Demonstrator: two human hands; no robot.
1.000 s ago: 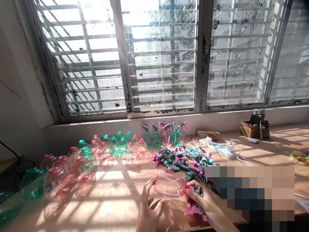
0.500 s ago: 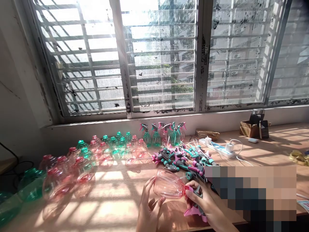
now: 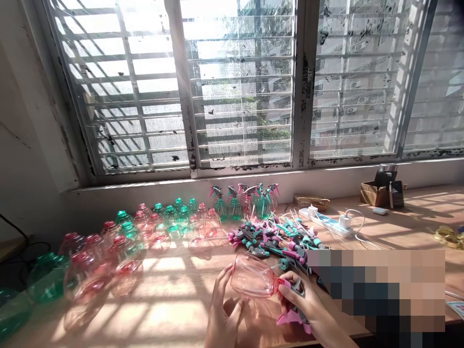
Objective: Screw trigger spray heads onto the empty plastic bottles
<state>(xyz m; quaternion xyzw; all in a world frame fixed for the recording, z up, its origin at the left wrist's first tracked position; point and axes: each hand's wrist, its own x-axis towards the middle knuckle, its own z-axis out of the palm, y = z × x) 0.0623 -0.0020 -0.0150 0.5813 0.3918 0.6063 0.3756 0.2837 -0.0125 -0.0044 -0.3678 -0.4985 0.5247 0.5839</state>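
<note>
A clear pink plastic bottle lies on its side in my hands, low over the wooden table. My left hand cups the bottle's body from below, fingers curled round it. My right hand is closed on a pink and grey spray trigger head that sits at the bottle's neck. Just behind lies a pile of loose pink, green and grey trigger heads.
Several empty pink and green bottles crowd the table's left side. Finished spray bottles stand by the window wall. A white power strip with cable, a brown box and a blurred patch lie to the right.
The bottle has turned slightly in my hands and my left fingers have shifted along its body. Everything else stays where it was.
</note>
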